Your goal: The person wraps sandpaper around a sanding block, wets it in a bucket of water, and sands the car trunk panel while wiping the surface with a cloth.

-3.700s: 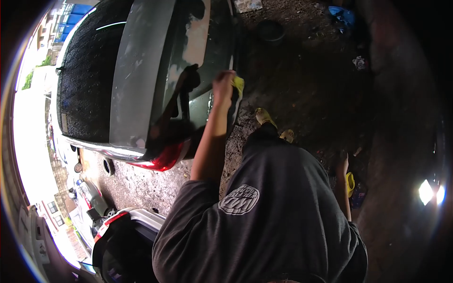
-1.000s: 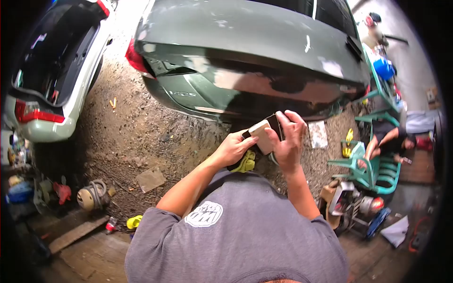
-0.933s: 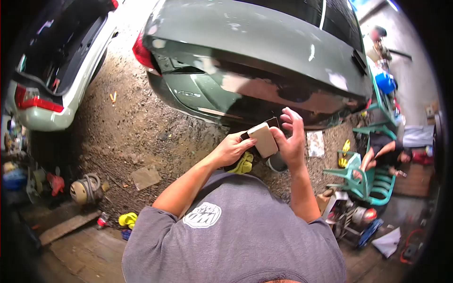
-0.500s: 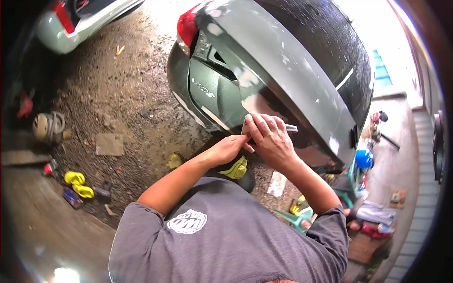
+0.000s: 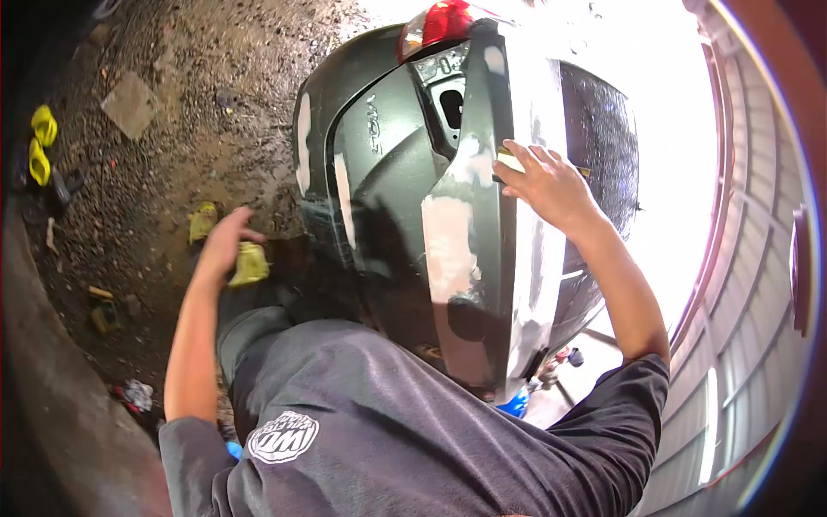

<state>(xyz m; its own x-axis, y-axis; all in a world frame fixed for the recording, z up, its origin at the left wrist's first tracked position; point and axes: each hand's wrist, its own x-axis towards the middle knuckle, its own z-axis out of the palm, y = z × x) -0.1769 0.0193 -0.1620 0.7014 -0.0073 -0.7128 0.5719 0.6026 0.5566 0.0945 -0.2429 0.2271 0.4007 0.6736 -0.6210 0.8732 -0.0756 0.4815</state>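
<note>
My right hand [image 5: 551, 188] is closed over a sanding block [image 5: 510, 161] at the rear edge of the dark green car's [image 5: 388, 172] boot lid. One pale end of the block shows past the fingers, while my palm hides most of it. Light filler patches [image 5: 450, 246] mark the panel below. Away from the car, my left hand [image 5: 224, 244] hangs in the air with its fingers stretched out and nothing in them. Below it is a yellow shoe [image 5: 250, 265].
A red and clear tail light [image 5: 439, 26] sits at the car's corner, beside an opening in the bodywork. Yellow slippers [image 5: 40, 145] and a square slab [image 5: 131, 105] lie on wet gravel at the left. A corrugated wall [image 5: 741, 345] stands at the right.
My hands were together on the panel and have parted. The right hand has moved up to the lid edge with the block; the left has swung off to the left. The view has turned.
</note>
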